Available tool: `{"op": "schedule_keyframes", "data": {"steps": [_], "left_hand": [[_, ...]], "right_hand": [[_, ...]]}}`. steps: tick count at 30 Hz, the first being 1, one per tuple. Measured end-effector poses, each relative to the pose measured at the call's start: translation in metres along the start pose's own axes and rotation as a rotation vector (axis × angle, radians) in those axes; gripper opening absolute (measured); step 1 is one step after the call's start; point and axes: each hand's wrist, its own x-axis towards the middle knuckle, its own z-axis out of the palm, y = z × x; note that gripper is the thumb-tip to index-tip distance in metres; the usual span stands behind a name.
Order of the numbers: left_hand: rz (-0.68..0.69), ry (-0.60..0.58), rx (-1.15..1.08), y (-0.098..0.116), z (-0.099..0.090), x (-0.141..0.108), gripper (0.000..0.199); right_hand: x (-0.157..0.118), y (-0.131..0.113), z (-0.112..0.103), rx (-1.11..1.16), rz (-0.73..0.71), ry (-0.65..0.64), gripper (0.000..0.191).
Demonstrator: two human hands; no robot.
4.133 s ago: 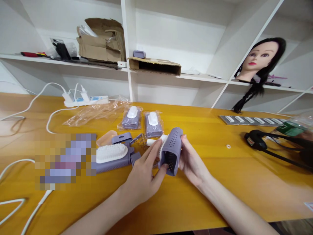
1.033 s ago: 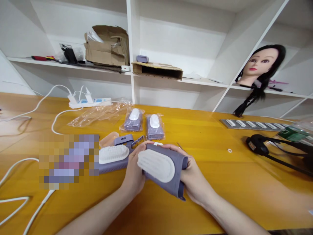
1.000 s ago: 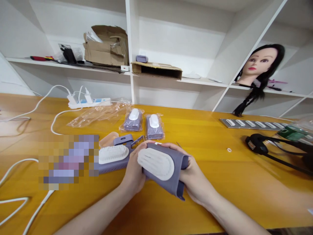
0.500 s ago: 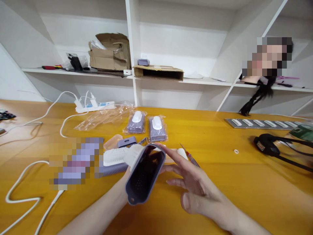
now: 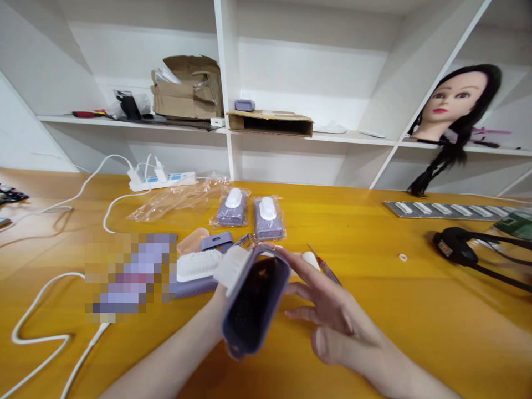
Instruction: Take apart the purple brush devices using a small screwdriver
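Observation:
A hollow grey-purple plastic casing [image 5: 255, 305] with a dark inside is held up over the table, its long axis slanting. A white piece [image 5: 231, 269] sticks out at its left side. My left hand [image 5: 215, 308] is behind the casing and holds it from below; most of its fingers are hidden. My right hand [image 5: 332, 316] is open on the right, with the index fingertip at the casing's far rim and the thumb apart. Behind lie a white bristled part on a purple body [image 5: 195, 277], a small purple part [image 5: 216, 240] and a screwdriver [image 5: 326, 269].
Two bagged purple devices [image 5: 231, 213] lie farther back beside crumpled plastic film [image 5: 178, 197]. A power strip [image 5: 166, 180], a cabled phone-like item [image 5: 133, 274], a small ring [image 5: 402, 257], black goggles-like gear [image 5: 453, 245] and a mannequin head [image 5: 457, 102] are around.
The casing has shifted a little to the right and downward and has turned slightly, showing more of its side wall. My right hand has moved slightly right with it.

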Motion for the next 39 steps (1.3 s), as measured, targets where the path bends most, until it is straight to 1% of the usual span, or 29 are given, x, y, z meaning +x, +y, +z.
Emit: {"op": "schedule_keyframes", "data": {"steps": [2,3,4,6,8,10,14,20,23,26,36,39], "left_hand": [[-0.034,-0.021,-0.029,0.002,0.002,0.003,0.032],[-0.054,-0.037,-0.041,0.002,0.002,0.004,0.032],[-0.047,-0.038,-0.04,0.002,0.001,0.004,0.033],[0.001,-0.021,-0.004,0.002,-0.001,0.004,0.033],[0.065,0.009,0.052,0.002,-0.002,0.002,0.031],[0.108,0.036,0.101,0.003,-0.002,0.0,0.028],[0.165,0.073,0.166,0.0,-0.004,-0.001,0.029],[0.218,0.114,0.19,-0.008,-0.008,0.0,0.03],[0.218,0.117,0.172,-0.011,-0.01,0.0,0.03],[0.228,0.125,0.165,-0.013,-0.01,-0.001,0.03],[0.261,0.131,0.163,-0.015,-0.009,-0.005,0.03],[0.27,0.134,0.165,-0.017,-0.01,-0.004,0.029]], "right_hand": [[0.002,0.001,0.003,-0.026,-0.037,0.087,0.067],[0.004,0.001,0.005,-0.053,-0.06,0.151,0.064],[0.006,0.002,0.006,-0.094,-0.083,0.221,0.062],[0.012,0.006,0.008,-0.193,-0.13,0.343,0.057],[0.017,0.01,0.007,-0.267,-0.169,0.409,0.047],[0.022,0.014,0.003,-0.289,-0.177,0.409,0.04],[0.028,0.024,-0.005,-0.226,-0.154,0.394,0.036],[0.033,0.039,-0.007,-0.092,-0.12,0.392,0.039],[0.035,0.045,-0.008,-0.049,-0.122,0.41,0.04],[0.035,0.049,-0.008,-0.012,-0.137,0.398,0.04],[0.036,0.055,-0.008,-0.066,-0.169,0.397,0.041],[0.036,0.056,-0.007,-0.053,-0.153,0.393,0.039]]}}
